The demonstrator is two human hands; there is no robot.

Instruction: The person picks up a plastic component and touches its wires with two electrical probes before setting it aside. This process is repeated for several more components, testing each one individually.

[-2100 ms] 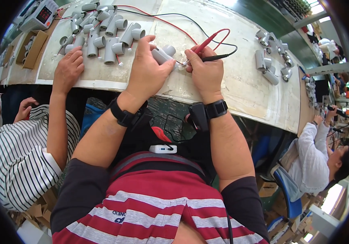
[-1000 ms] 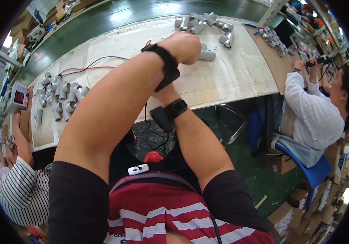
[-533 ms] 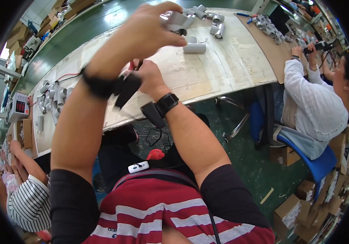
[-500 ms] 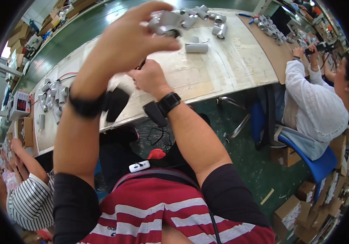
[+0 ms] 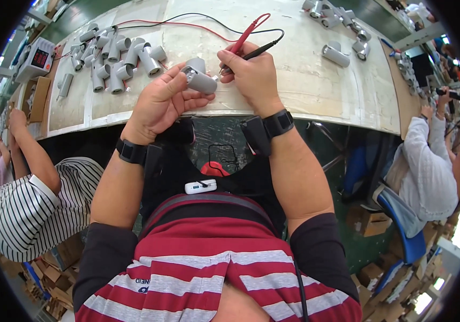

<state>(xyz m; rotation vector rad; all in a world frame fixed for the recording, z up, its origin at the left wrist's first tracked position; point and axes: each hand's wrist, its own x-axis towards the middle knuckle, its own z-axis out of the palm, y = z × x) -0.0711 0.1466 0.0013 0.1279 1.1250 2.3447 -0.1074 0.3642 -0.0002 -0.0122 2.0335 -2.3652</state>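
My left hand (image 5: 161, 102) has its thumb and fingers around a grey T-shaped tubular fitting (image 5: 203, 82), held just above the near edge of the table. Close by on its right, my right hand (image 5: 254, 80) pinches a red test probe (image 5: 245, 37) and a black test probe (image 5: 260, 50) together. Their tips point down toward a small white connector (image 5: 215, 78) at the fitting's end; whether they touch it I cannot tell. Red and black leads run from the probes across the table to the left.
Several similar grey fittings (image 5: 113, 49) lie left on the worn white table (image 5: 316, 91), with more at the far right. A power unit with a red display (image 5: 40, 58) stands at the left end. Seated people work on both sides, one on a blue chair (image 5: 401, 222).
My left hand has come down from over the table with a fitting and now holds one beside my right hand. The view has shifted, and both probes now show plainly.
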